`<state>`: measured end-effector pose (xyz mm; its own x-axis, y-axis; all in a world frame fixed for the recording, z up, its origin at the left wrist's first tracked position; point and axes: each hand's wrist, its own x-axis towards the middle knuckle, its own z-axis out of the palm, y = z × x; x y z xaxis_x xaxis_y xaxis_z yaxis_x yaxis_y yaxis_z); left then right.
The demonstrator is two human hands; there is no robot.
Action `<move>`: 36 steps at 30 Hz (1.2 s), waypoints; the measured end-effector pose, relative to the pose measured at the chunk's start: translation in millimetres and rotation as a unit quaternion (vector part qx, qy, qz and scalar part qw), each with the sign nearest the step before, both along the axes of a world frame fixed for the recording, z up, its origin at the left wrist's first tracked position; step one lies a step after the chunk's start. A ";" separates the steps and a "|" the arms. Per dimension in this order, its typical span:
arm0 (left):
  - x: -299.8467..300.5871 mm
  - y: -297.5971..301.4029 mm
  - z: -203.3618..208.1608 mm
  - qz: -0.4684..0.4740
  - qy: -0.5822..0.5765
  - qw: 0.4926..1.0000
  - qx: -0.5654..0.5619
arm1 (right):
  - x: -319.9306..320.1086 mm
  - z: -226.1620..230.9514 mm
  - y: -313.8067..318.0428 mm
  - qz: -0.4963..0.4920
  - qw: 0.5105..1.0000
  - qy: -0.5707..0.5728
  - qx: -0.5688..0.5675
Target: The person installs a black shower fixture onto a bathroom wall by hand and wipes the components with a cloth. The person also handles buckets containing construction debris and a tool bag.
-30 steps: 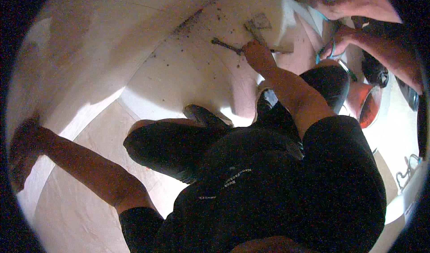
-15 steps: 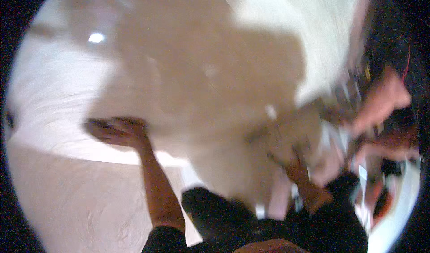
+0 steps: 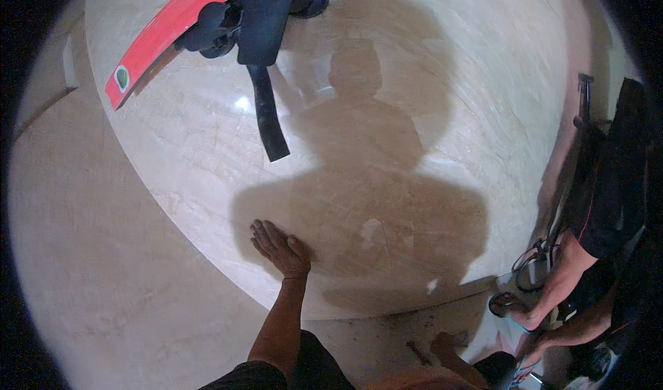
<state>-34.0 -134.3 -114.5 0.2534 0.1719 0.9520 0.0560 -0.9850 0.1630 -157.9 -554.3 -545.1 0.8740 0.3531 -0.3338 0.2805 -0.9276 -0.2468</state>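
My left hand (image 3: 280, 247) lies flat, fingers stretched out, on a large glossy beige marble-look slab (image 3: 193, 141). Nothing is held in it. Low in the view, past the slab's near edge, is my right hand (image 3: 447, 344), small and dim. Its fingers are hard to make out, and a short dark shape shows just left of it. Farther up the slab rests a red spirit level (image 3: 148, 45) with green vials. Against it sits a black suction-cup lifter (image 3: 266, 21) with a black strap hanging toward me.
At the right a co-worker in dark clothes (image 3: 615, 183) reaches in with both hands (image 3: 528, 314), near a black looped cable (image 3: 528, 262). A beige floor or wall surface (image 3: 90, 238) borders the slab's left edge. My shadow falls across the slab.
The view, blurred before, has steadied and swung, bringing the spirit level and suction-cup lifter into the picture. My left hand now appears farther right and lower, still on the slab.
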 end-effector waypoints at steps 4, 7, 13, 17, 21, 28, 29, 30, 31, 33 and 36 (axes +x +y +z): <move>-1.3 1.5 -11.6 -0.001 0.044 0.999 0.003 | -17.6 -27.3 -7.0 -0.015 0.999 0.035 -0.022; -10.0 -1.4 -7.2 0.011 0.075 0.997 -0.012 | -29.7 -37.7 -0.8 -0.020 0.998 0.058 -0.032; -20.2 -15.2 -11.8 -0.018 0.114 0.993 -0.034 | -19.7 -53.0 -4.4 -0.182 0.979 0.002 0.096; -50.5 -20.8 -33.4 -0.068 0.115 0.990 -0.055 | 5.0 20.0 -5.7 -0.069 0.990 -0.004 0.121; -91.0 -43.5 -93.1 -0.219 0.198 0.950 -0.099 | 16.2 51.2 -25.1 0.072 0.973 -0.078 0.207; -89.5 -119.2 -83.6 -0.501 0.528 0.679 -0.092 | 59.4 41.4 -136.3 -0.186 0.914 0.177 0.314; -95.1 -112.0 -92.4 -0.487 0.541 0.679 -0.096 | 44.5 70.5 -107.0 -0.135 0.951 0.111 0.255; -107.8 -101.2 -107.5 -0.482 0.539 0.687 -0.074 | 25.3 116.4 -69.2 -0.085 0.978 0.042 0.186; -116.2 -96.0 -117.0 -0.489 0.532 0.690 -0.050 | -1.8 168.5 -41.1 -0.055 0.991 -0.029 0.115; -106.5 -113.6 -104.9 -0.446 0.595 0.668 -0.028 | -29.3 190.3 -49.5 -0.086 0.991 -0.064 0.076; -103.9 -120.5 -117.2 -0.385 0.677 0.628 -0.003 | -69.7 242.8 -56.6 -0.228 0.962 -0.019 0.151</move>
<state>-137.9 -254.8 -231.7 0.8394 -0.4949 -0.2247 -0.3452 -0.8047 0.4830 -227.6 -611.0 -302.4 0.9703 0.0061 -0.2420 -0.1247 -0.8443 -0.5212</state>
